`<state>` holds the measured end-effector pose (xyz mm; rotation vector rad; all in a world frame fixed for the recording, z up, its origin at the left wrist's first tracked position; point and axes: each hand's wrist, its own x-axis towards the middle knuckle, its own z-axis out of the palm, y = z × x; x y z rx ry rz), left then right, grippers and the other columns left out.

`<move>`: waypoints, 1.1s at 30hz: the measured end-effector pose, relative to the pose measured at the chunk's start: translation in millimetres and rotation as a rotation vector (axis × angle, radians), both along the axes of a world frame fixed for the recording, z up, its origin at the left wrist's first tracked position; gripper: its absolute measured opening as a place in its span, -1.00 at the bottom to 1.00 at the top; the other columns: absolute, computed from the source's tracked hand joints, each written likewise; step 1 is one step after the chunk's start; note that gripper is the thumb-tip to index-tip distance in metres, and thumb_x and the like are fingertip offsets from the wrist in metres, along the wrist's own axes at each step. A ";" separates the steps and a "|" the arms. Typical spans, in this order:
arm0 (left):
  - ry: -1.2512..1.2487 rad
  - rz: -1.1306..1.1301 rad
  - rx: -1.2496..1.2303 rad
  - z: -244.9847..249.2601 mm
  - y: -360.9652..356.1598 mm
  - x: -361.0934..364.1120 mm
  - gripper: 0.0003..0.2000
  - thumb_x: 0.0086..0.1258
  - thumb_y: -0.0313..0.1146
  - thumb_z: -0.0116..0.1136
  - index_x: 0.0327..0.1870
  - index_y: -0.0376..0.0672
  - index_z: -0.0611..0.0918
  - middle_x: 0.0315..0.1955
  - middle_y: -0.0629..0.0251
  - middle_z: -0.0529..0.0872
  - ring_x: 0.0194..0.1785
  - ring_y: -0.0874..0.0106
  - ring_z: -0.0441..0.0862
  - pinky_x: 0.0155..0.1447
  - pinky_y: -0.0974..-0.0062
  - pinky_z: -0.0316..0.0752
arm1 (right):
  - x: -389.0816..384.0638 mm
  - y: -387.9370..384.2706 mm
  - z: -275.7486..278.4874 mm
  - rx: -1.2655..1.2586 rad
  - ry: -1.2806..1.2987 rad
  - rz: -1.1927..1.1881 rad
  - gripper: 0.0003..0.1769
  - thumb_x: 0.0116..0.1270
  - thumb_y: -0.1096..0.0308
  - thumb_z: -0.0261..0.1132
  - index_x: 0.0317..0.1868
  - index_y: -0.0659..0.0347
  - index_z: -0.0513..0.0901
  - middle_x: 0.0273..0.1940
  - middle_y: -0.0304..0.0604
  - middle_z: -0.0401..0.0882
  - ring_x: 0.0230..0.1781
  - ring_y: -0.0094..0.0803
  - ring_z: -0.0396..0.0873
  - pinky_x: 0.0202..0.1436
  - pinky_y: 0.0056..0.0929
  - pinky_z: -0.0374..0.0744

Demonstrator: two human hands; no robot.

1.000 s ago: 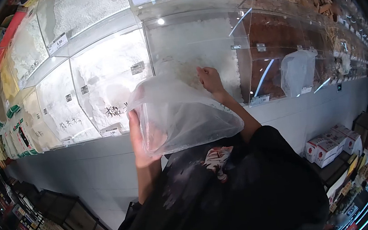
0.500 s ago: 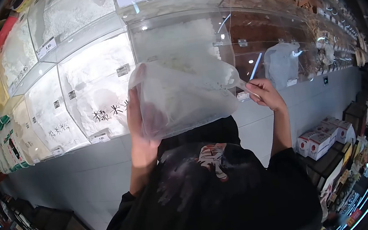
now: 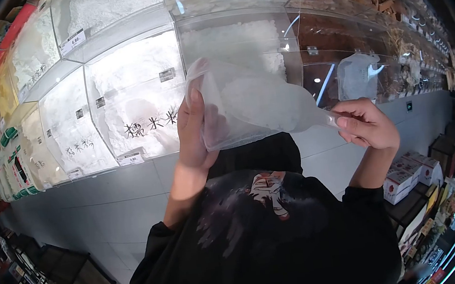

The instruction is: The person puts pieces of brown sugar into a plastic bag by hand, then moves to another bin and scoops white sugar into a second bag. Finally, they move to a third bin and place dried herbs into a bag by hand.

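A clear plastic bag (image 3: 221,134) hangs in front of my chest, its film gripped in my left hand (image 3: 197,120). The left thumb is on the near side, and the other fingers show hazily through the film. My right hand (image 3: 363,124) is closed round the narrow handle of a translucent scoop (image 3: 299,106). The wide end of the scoop points left and lies within the bag's outline, with pale white contents showing through it. Directly behind the bag is a clear bin of white powder (image 3: 237,34).
Bins of white flour (image 3: 134,91) with handwritten labels and price tags (image 3: 131,158) line the left. A brown-backed bin to the right has another translucent scoop (image 3: 356,79) at its front. Red-and-white boxes (image 3: 405,175) sit low at the right.
My right hand has moved right and slightly down with the scoop handle. My left hand and the bag have shifted right and up, and the bag looks drawn in narrower.
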<state>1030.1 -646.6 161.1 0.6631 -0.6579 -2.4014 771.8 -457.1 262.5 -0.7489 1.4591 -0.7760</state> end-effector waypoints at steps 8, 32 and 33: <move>0.029 -0.002 0.000 -3.1 4.4 10.4 -0.43 0.62 -0.07 -0.09 0.53 -0.13 0.19 -0.79 0.59 0.30 -0.80 0.76 0.12 -0.67 0.74 0.05 | 85.6 -71.5 -58.8 -0.406 1.254 0.523 -0.66 0.39 0.19 0.25 -0.37 0.33 0.58 -0.59 0.08 0.55 -0.56 -0.06 0.60 -0.44 -0.19 0.51; 0.089 -0.294 -0.032 -10.4 32.0 65.5 -0.30 0.58 -0.24 0.03 0.56 -0.32 -0.03 -0.41 0.37 0.61 -0.55 0.69 0.43 -0.41 0.71 0.31 | 23.6 -66.9 -241.5 0.419 0.140 -0.462 -0.55 0.47 0.07 0.20 -0.37 0.36 0.58 -0.66 -0.28 0.40 -0.78 -0.64 0.26 -0.77 -0.57 0.13; 0.005 -0.277 -0.082 -3.4 33.8 59.8 -0.30 0.58 -0.25 0.02 0.56 -0.32 -0.03 -0.51 0.42 0.55 -0.64 0.72 0.33 -0.50 0.72 0.21 | 34.8 -81.9 -254.3 0.400 0.096 -0.492 -0.55 0.47 0.07 0.19 -0.35 0.37 0.59 -0.65 -0.29 0.40 -0.78 -0.64 0.27 -0.77 -0.57 0.12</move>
